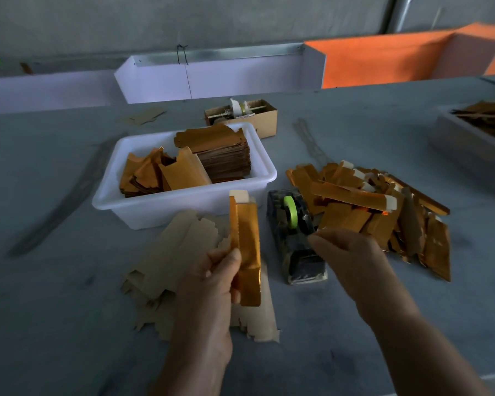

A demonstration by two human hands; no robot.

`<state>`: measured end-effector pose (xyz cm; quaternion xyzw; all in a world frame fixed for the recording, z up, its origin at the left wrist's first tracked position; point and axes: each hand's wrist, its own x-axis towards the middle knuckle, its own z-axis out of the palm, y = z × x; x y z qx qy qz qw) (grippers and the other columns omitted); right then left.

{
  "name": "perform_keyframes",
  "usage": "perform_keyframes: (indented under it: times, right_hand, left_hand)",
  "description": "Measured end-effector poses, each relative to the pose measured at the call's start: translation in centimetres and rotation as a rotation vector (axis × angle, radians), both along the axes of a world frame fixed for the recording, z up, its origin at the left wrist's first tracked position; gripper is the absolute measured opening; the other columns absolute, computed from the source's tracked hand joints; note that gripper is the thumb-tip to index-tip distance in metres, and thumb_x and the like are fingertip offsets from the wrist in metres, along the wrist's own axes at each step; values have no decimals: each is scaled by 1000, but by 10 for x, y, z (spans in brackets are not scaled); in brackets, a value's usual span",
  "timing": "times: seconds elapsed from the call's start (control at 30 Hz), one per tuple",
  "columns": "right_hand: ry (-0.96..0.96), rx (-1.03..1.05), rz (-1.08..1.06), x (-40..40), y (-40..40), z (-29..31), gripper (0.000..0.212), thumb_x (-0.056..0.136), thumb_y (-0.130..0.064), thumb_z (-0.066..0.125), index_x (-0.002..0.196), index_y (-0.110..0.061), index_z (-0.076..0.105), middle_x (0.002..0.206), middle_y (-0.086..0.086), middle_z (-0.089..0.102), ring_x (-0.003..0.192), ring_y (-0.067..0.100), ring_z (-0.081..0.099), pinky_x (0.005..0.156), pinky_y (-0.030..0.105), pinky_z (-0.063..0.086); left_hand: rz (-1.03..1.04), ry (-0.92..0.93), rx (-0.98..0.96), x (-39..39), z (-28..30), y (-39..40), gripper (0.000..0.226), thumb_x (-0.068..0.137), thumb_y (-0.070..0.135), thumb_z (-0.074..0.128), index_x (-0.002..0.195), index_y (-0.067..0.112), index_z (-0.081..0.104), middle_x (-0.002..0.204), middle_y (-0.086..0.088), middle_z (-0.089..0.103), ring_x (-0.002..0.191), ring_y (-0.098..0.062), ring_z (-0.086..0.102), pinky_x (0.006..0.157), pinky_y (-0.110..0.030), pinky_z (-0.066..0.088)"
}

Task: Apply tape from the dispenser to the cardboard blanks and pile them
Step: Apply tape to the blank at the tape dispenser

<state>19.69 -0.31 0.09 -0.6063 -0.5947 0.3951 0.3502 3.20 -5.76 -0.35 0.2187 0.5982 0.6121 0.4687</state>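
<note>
My left hand (pixel 216 277) grips a folded gold cardboard blank (pixel 245 247) upright, thumb on its front, above a loose heap of flat tan blanks (pixel 180 252). A black tape dispenser (pixel 295 235) with a green roll (pixel 291 210) stands just to the right. My right hand (pixel 346 257) is at the dispenser's cutter end with fingertips curled together; whether it pinches tape I cannot tell. A pile of taped gold blanks (pixel 369 201) lies right of the dispenser.
A white tub (pixel 183 200) behind my left hand holds stacked and loose gold blanks. A small open cardboard box (pixel 265 115) sits behind it. A grey tray (pixel 475 147) of blanks is at the far right. White and orange partitions line the table's back edge.
</note>
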Motion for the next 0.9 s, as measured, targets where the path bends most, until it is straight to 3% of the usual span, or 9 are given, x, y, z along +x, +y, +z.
perform_keyframes:
  times: [0.1, 0.3, 0.43, 0.53, 0.63, 0.7, 0.77, 0.83, 0.9]
  right_hand:
    - [-22, -53, 11, -7, 6, -7, 10, 87, -27, 63, 78, -24, 66, 79, -1, 65, 72, 8, 60, 58, 19, 40]
    - [-6, -63, -39, -10, 5, -12, 9, 87, -26, 64, 80, -22, 66, 79, -1, 66, 74, 12, 62, 60, 21, 45]
    - [144, -113, -114, -13, 5, -14, 13, 87, -19, 64, 75, -24, 66, 77, 1, 66, 73, 12, 61, 59, 22, 41]
    - [314, -178, -141, -14, 4, -15, 12, 88, -17, 62, 79, -16, 69, 81, 8, 68, 78, 21, 63, 65, 27, 45]
    - [551, -254, -121, -11, 3, -13, 15, 89, -18, 58, 81, -11, 68, 79, 9, 67, 80, 23, 61, 73, 33, 46]
    - [587, -243, -103, -8, 2, -10, 15, 88, -19, 58, 80, -11, 68, 81, 8, 68, 84, 24, 62, 79, 35, 48]
    - [439, -156, -104, -8, -2, -10, 14, 88, -19, 60, 79, -11, 68, 95, 7, 65, 91, 20, 60, 82, 33, 48]
    - [168, -26, -150, -10, -7, -11, 13, 86, -20, 63, 73, -19, 65, 112, -8, 54, 93, 5, 52, 73, 19, 40]
    - [10, 69, -174, -11, -12, -14, 17, 86, -20, 64, 70, -25, 60, 116, -11, 46, 92, -1, 45, 67, 10, 32]
  left_hand:
    - [-32, 5, -10, 7, -4, 1, 28, 86, 14, 66, 62, 26, 73, 56, 4, 58, 54, -11, 47, 50, -23, 37]
    - [-68, -47, -17, 15, -5, 4, 36, 86, 12, 65, 56, 30, 72, 53, 8, 59, 46, -2, 49, 43, -15, 39]
    - [-122, -58, -9, 23, -3, 5, 26, 87, 14, 65, 64, 21, 73, 59, 1, 64, 49, -6, 53, 44, -16, 41]
    - [-187, -69, -10, 35, -4, 8, 13, 90, 17, 62, 80, 15, 70, 73, -8, 72, 54, -8, 60, 44, -15, 44]
    - [-214, -71, -40, 47, -6, 12, 14, 92, 18, 60, 82, 13, 68, 67, -2, 69, 52, -7, 61, 46, -16, 46]
    - [-211, -73, -44, 48, -8, 13, 15, 93, 17, 59, 80, 15, 67, 62, 2, 67, 49, -5, 59, 46, -16, 46]
    - [-212, -43, -44, 44, -10, 14, 15, 92, 18, 58, 80, 15, 67, 62, 2, 67, 50, -5, 59, 48, -17, 46]
    - [-213, -25, -51, 39, -12, 14, 15, 93, 19, 58, 82, 15, 67, 69, -4, 68, 52, -8, 59, 50, -20, 46]
    - [-216, -34, -54, 34, -14, 13, 15, 93, 17, 58, 82, 13, 67, 71, -6, 69, 52, -8, 59, 48, -19, 45]
